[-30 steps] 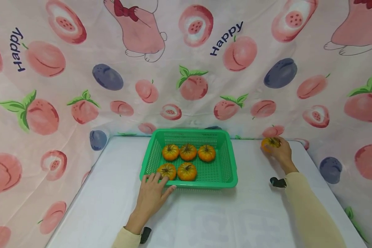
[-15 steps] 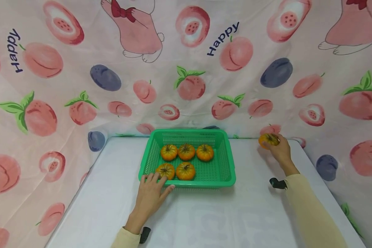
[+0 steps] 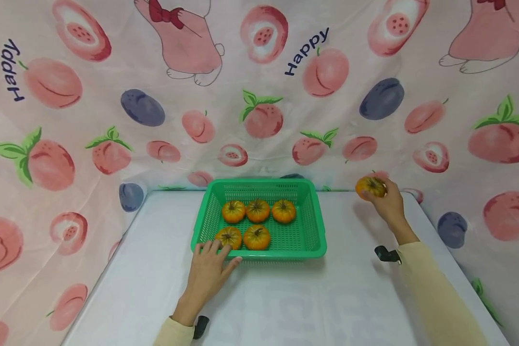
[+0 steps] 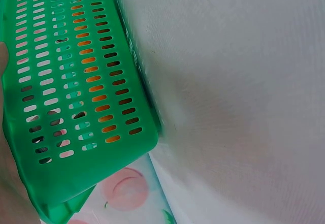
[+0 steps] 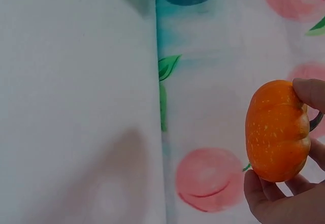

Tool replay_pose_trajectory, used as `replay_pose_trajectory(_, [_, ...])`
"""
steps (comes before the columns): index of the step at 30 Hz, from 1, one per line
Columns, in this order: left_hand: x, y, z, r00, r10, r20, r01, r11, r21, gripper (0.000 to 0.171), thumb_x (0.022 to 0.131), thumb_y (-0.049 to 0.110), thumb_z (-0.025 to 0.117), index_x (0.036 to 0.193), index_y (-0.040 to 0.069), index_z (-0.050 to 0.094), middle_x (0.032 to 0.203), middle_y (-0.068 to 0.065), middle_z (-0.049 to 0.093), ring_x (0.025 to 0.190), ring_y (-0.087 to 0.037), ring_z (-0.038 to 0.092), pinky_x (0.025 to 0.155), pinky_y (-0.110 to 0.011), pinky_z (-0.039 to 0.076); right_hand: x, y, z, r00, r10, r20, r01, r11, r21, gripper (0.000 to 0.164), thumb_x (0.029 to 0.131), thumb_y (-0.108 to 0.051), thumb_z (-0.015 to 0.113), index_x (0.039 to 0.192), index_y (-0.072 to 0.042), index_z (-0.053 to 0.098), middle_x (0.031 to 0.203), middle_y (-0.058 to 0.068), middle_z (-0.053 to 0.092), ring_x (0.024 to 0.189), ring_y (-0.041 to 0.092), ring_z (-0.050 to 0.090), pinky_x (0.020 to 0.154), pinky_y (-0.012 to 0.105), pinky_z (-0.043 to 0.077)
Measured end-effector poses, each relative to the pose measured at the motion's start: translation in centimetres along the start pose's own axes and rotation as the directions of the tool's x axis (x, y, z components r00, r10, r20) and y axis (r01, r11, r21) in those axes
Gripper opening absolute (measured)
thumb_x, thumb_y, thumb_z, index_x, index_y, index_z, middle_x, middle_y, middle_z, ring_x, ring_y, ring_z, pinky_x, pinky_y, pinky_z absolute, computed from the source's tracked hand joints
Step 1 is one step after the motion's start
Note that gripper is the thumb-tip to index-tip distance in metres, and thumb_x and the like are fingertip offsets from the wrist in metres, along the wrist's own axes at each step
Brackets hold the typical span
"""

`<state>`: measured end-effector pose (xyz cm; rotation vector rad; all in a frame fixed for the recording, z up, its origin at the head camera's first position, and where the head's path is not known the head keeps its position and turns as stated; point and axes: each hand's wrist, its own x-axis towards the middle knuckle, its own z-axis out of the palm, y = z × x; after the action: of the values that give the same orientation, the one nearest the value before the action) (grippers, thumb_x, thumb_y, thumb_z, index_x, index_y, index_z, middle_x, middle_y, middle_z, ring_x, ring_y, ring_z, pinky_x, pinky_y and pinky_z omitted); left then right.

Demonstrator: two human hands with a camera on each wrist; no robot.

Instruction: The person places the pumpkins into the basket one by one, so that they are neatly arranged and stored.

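Note:
My right hand (image 3: 390, 203) holds a small orange pumpkin (image 3: 368, 186) above the table's far right side. In the right wrist view, thumb and fingers grip this pumpkin (image 5: 277, 132) from opposite sides, its dark stem partly hidden by the hand. A green plastic basket (image 3: 281, 254) stands at the middle back of the table. Inside it lie several similar pumpkins (image 3: 257, 211) in two rows. My left hand (image 3: 206, 274) rests with spread, relaxed fingers over the basket's near left rim, overlapping the front left pumpkin (image 3: 229, 236). The left wrist view shows the basket's slotted wall (image 4: 111, 168) close up.
The white table (image 3: 285, 302) ends at a fruit-printed cloth (image 3: 225, 43) that hangs behind it and at both sides. In the basket, the front right part of its slotted floor (image 3: 290, 238) shows bare.
My right hand has lifted the pumpkin from the table and carried it slightly left. The left hand stays at the basket rim. The head view has shifted slightly.

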<state>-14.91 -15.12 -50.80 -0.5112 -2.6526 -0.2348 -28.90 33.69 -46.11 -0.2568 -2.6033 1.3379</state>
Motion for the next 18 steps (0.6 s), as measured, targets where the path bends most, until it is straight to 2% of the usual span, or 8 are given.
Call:
replay_pose_trajectory(7, [0.0,0.1,-0.1,0.999,0.007,-0.032,-0.008,1.0,-0.01,0.033,0.091,0.051,0.063,0.097,0.019,0.061,0.088,-0.002,0.053,0.087,-0.024,0.05,0.084,-0.044,0.036,-1.0,-1.8,-0.2,0.999,-0.04,0.0,0.04,0.999,0.024,0.068,0.094,-0.037,0.066,0.149,-0.011,0.037,0.153,0.024,0.031,0.135,0.044,0.035,0.109,0.061,0.036])
replay_pose_trajectory(18, [0.0,0.0,-0.1,1.0,0.007,-0.026,-0.007,1.0,-0.018,0.034,0.093,0.053,0.06,0.097,0.019,0.061,0.09,-0.002,0.054,0.087,-0.023,0.05,0.085,-0.044,0.035,-2.3,-3.2,-0.4,0.996,-0.09,-0.003,0.09,0.996,0.002,0.067,0.094,-0.039,0.066,0.15,-0.014,0.038,0.151,0.023,0.034,0.132,0.044,0.037,0.105,0.062,0.04])
